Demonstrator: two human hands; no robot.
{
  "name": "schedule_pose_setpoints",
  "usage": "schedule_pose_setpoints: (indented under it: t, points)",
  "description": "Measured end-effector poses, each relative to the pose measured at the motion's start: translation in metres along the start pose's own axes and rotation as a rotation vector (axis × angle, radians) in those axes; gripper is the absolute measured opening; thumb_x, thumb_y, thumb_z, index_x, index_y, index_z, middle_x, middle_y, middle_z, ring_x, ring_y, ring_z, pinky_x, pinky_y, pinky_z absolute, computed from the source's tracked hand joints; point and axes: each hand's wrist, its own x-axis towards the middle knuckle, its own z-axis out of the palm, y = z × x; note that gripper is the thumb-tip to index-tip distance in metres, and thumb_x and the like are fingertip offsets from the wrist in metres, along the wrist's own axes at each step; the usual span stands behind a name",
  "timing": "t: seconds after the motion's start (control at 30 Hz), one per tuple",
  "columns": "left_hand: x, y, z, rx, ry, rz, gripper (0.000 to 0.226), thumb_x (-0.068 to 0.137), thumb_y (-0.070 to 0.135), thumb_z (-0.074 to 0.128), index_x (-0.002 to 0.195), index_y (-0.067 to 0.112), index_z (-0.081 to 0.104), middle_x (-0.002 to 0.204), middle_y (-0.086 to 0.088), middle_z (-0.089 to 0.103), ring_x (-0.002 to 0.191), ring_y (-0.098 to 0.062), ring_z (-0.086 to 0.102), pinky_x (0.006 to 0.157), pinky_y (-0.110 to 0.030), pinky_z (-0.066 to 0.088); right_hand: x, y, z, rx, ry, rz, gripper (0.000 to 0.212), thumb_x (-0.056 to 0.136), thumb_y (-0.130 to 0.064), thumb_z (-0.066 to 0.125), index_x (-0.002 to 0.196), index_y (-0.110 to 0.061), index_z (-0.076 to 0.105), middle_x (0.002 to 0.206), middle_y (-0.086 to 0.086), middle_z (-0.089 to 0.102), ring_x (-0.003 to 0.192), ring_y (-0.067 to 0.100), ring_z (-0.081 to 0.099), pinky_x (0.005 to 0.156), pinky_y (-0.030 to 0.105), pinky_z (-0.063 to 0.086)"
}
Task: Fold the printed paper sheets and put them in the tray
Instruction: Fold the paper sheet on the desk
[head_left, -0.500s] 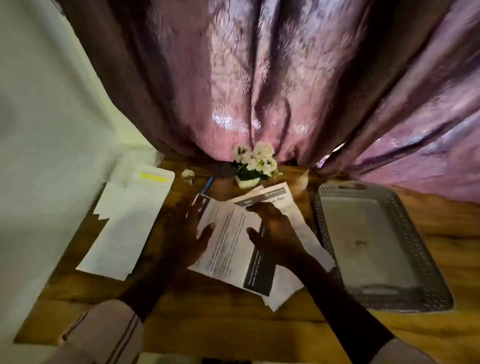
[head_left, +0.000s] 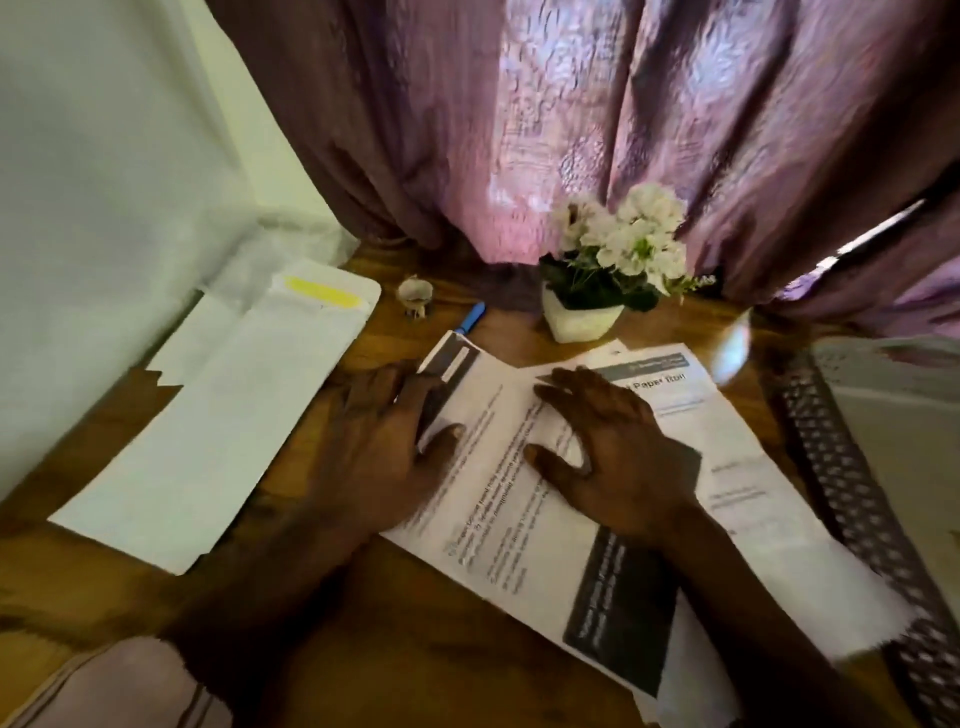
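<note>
Several blank white papers (head_left: 218, 415) lie at the left of the wooden table (head_left: 395, 623), clear of the work and probably set aside. A blue pen (head_left: 470, 318) and a potted white flower (head_left: 613, 270) stand behind, near the curtain. The left hand (head_left: 379, 447) lies flat with its fingers spread and its thumb on the left edge of the top printed sheet (head_left: 498, 499), apparently pinning it so it cannot slide. The right hand (head_left: 613, 452), also flat with splayed fingers and gripping nothing, presses the sheet's middle as if to flatten it or set a crease. I cannot tell whether a fold is made yet. A second printed sheet (head_left: 753, 467) lies beneath, reaching right until its edge touches the grey perforated tray (head_left: 852, 499). The tray sits just beside the sheets, handy for dropping folded ones in, and no sheet shows in the part of it in view.
</note>
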Motion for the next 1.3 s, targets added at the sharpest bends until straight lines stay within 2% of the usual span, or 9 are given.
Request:
schedule_pose_setpoints:
  t: [0.13, 0.3, 0.43, 0.6, 0.73, 0.87, 0.97, 1.07, 1.3]
  points:
    - [-0.001, 0.001, -0.004, 0.023, 0.133, -0.012, 0.054, 0.086, 0.058, 0.054, 0.130, 0.026, 0.058, 0.123, -0.001, 0.065, 0.112, -0.029, 0.061, 0.100, -0.047, 0.047, -0.002, -0.004, -0.003, -0.103, 0.008, 0.018, 0.077, 0.091, -0.080, 0.032, 0.158, -0.042, 0.030, 0.166, -0.015, 0.029, 0.154, 0.014, 0.023, 0.126, 0.044, 0.016]
    - [0.000, -0.003, -0.018, -0.027, 0.146, -0.053, 0.072, 0.078, 0.063, 0.060, 0.142, 0.033, 0.047, 0.126, 0.001, 0.071, 0.118, -0.031, 0.065, 0.098, -0.042, 0.049, -0.013, -0.021, -0.004, -0.197, 0.032, 0.093, 0.075, 0.096, -0.076, 0.033, 0.158, -0.034, 0.035, 0.167, -0.006, 0.032, 0.153, 0.023, 0.027, 0.124, 0.049, 0.017]
    - [-0.016, -0.008, -0.033, -0.176, 0.162, -0.107, 0.064, 0.079, 0.052, 0.076, 0.135, 0.041, 0.049, 0.113, -0.001, 0.075, 0.110, -0.031, 0.069, 0.095, -0.043, 0.054, -0.043, -0.040, 0.002, -0.262, 0.114, 0.183, 0.069, 0.096, -0.075, 0.032, 0.140, -0.028, 0.056, 0.155, 0.001, 0.049, 0.144, 0.027, 0.040, 0.117, 0.052, 0.027]
    - [-0.039, 0.020, -0.046, -0.378, 0.342, 0.144, 0.037, 0.083, 0.034, 0.075, 0.120, 0.032, 0.071, 0.104, 0.008, 0.077, 0.096, -0.017, 0.072, 0.085, -0.031, 0.055, -0.069, -0.055, 0.005, -0.234, 0.145, 0.259, 0.069, 0.095, -0.074, 0.034, 0.135, -0.024, 0.058, 0.147, 0.005, 0.053, 0.136, 0.029, 0.046, 0.113, 0.050, 0.032]
    - [-0.038, 0.046, -0.039, -0.412, 0.154, 0.402, 0.025, 0.079, 0.022, 0.067, 0.101, 0.028, 0.078, 0.095, 0.019, 0.072, 0.088, -0.004, 0.067, 0.080, -0.033, 0.057, -0.065, -0.048, 0.004, -0.107, 0.157, 0.286, 0.061, 0.097, -0.066, 0.043, 0.141, -0.026, 0.052, 0.151, 0.003, 0.049, 0.138, 0.027, 0.043, 0.115, 0.048, 0.031]
    - [-0.033, 0.053, -0.025, -0.058, -0.191, 0.449, 0.037, 0.091, 0.048, 0.066, 0.127, 0.043, 0.062, 0.113, 0.027, 0.057, 0.108, 0.005, 0.051, 0.098, -0.021, 0.044, -0.067, -0.040, 0.004, 0.089, 0.178, 0.328, 0.069, 0.099, -0.049, 0.054, 0.158, -0.023, 0.029, 0.162, 0.002, 0.037, 0.147, 0.025, 0.034, 0.122, 0.044, 0.024]
    - [-0.033, 0.054, -0.025, -0.007, -0.271, 0.446, 0.057, 0.091, 0.071, 0.053, 0.140, 0.043, 0.051, 0.143, 0.029, 0.042, 0.134, 0.008, 0.032, 0.115, -0.024, 0.030, -0.075, -0.040, 0.003, 0.135, 0.235, 0.299, 0.077, 0.100, -0.038, 0.056, 0.163, -0.025, 0.014, 0.169, 0.001, 0.024, 0.154, 0.024, 0.024, 0.125, 0.041, 0.017]
    - [-0.028, 0.063, -0.021, -0.026, -0.370, 0.416, 0.070, 0.092, 0.075, 0.044, 0.153, 0.042, 0.036, 0.162, 0.024, 0.027, 0.150, 0.001, 0.020, 0.123, -0.028, 0.017, -0.075, -0.039, 0.003, 0.098, 0.203, 0.190, 0.073, 0.102, -0.032, 0.053, 0.164, -0.031, 0.015, 0.173, -0.003, 0.013, 0.158, 0.020, 0.013, 0.128, 0.043, 0.014]
    - [-0.030, 0.072, -0.012, -0.012, -0.378, 0.371, 0.069, 0.099, 0.070, 0.036, 0.160, 0.042, 0.022, 0.170, 0.016, 0.015, 0.154, -0.007, 0.014, 0.116, -0.023, 0.010, -0.076, -0.037, 0.011, -0.022, 0.082, 0.132, 0.057, 0.108, -0.049, 0.034, 0.162, -0.033, 0.026, 0.173, -0.002, 0.014, 0.159, 0.018, 0.009, 0.127, 0.042, 0.008]
